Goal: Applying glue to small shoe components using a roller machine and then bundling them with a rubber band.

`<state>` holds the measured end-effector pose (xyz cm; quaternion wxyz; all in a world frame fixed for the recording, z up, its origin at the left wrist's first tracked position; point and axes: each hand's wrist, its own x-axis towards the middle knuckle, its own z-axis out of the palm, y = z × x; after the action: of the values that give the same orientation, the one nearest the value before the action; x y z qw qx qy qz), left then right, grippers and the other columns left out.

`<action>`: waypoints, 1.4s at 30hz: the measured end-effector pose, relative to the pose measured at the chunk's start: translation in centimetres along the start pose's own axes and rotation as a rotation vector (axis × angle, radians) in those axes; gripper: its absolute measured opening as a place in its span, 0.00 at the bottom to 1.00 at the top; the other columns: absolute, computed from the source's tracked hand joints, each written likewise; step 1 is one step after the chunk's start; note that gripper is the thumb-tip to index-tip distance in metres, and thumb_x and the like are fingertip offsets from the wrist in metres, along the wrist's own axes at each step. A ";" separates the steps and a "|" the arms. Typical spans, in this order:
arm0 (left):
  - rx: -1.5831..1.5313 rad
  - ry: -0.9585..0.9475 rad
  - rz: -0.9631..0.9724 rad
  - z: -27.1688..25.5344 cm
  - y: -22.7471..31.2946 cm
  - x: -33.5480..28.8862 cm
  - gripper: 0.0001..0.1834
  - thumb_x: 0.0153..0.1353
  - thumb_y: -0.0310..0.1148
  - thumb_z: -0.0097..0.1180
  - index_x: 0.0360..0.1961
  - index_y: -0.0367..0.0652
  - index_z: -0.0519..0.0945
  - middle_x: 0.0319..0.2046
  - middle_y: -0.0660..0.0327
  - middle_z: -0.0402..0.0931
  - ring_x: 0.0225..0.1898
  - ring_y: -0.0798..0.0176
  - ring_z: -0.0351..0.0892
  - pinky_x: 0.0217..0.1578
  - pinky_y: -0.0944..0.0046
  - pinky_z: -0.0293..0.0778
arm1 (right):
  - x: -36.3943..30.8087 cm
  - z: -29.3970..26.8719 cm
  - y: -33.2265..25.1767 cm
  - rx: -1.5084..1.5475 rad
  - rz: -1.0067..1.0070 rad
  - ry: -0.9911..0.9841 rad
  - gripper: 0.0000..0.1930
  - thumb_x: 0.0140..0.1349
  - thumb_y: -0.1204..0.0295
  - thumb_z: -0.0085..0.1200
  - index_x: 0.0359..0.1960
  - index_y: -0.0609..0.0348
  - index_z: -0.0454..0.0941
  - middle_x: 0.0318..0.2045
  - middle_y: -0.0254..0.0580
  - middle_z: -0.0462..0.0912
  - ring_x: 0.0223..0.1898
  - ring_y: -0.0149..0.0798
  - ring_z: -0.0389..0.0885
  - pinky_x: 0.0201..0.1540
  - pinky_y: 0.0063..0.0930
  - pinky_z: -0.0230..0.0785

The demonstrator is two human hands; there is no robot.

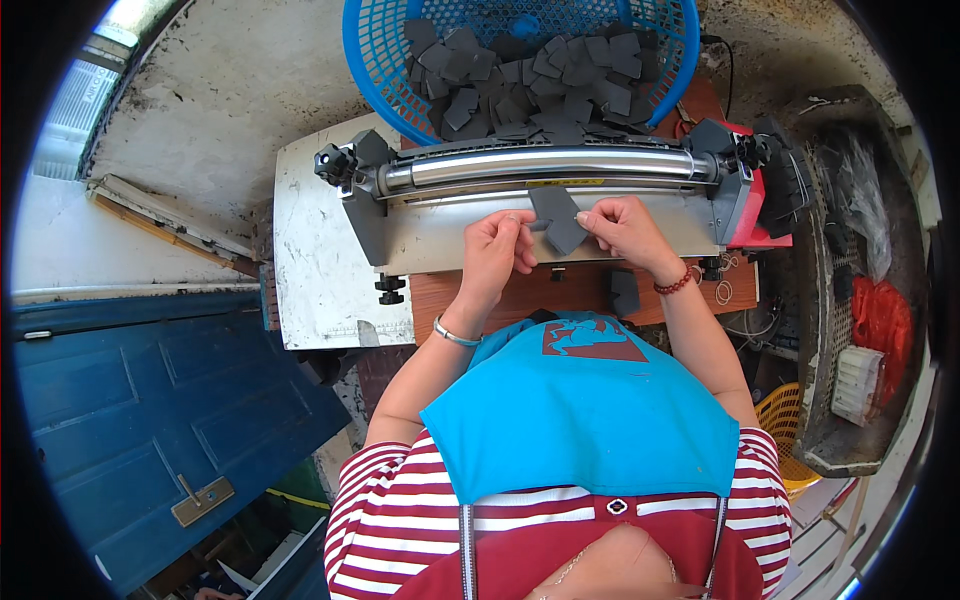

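Note:
A dark grey flat piece (562, 222) with an angular, notched outline is held over the metal feed plate of a roller machine (550, 172). It may be two overlapping pieces; I cannot tell. My right hand (632, 236) pinches its right edge between thumb and fingers. On the other side, my left hand (496, 252) has thumb and forefinger pressed together at the piece's left edge, its other fingers curled. Behind the roller stands a blue plastic basket (372, 70) heaped with similar dark grey pieces (540, 80).
Another dark piece (622, 292) lies near my apron, by the red-brown wooden stand (520, 305). A white board (330, 250) extends left. At right is a worn tray (815, 400) with a red plastic bag (880, 325); a yellow basket (780, 425) sits below. A blue door (150, 400) fills the lower left.

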<state>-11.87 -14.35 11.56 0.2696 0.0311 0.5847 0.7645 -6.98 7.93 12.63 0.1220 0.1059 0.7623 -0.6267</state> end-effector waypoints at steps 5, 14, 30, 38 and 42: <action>0.117 0.020 0.035 -0.3 0.0 0.1 0.16 0.70 0.34 0.44 0.42 0.33 0.80 0.26 0.62 0.77 0.21 0.71 0.78 0.17 0.75 0.72 | 0.1 -0.8 0.1 0.016 0.013 -0.050 0.16 0.65 0.62 0.56 0.22 0.58 0.76 0.14 0.25 0.72 0.14 0.17 0.63 0.16 0.14 0.55; 0.112 -0.030 -0.013 0.0 0.6 -0.1 0.12 0.70 0.34 0.46 0.40 0.36 0.76 0.27 0.60 0.76 0.19 0.68 0.79 0.15 0.76 0.71 | -0.8 0.0 -0.6 0.222 -0.066 -0.015 0.14 0.67 0.61 0.54 0.26 0.55 0.78 0.18 0.25 0.75 0.17 0.16 0.67 0.19 0.10 0.58; 0.101 0.055 0.086 -1.5 0.0 0.2 0.09 0.67 0.32 0.49 0.30 0.39 0.75 0.19 0.64 0.75 0.18 0.72 0.78 0.15 0.77 0.68 | 0.4 -1.3 0.3 -0.352 0.066 0.084 0.19 0.64 0.58 0.55 0.20 0.60 0.79 0.13 0.29 0.74 0.16 0.22 0.70 0.20 0.17 0.62; 0.073 0.033 0.039 -0.5 0.1 0.4 0.10 0.67 0.32 0.49 0.31 0.39 0.75 0.20 0.63 0.76 0.18 0.71 0.78 0.15 0.77 0.68 | 0.5 1.7 -0.8 -0.021 -0.037 -0.039 0.20 0.66 0.58 0.53 0.23 0.61 0.77 0.15 0.30 0.76 0.14 0.21 0.69 0.18 0.17 0.61; 0.041 -0.014 0.005 -0.3 0.2 0.1 0.10 0.68 0.33 0.49 0.34 0.38 0.76 0.22 0.63 0.77 0.19 0.71 0.78 0.15 0.77 0.68 | -0.1 1.1 -0.6 -0.039 -0.024 -0.104 0.18 0.66 0.60 0.54 0.23 0.61 0.78 0.15 0.29 0.75 0.14 0.21 0.68 0.17 0.16 0.60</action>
<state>-12.14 -14.60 11.62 0.2712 0.0435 0.5982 0.7528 -7.04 6.75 13.03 0.1559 0.0617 0.7683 -0.6178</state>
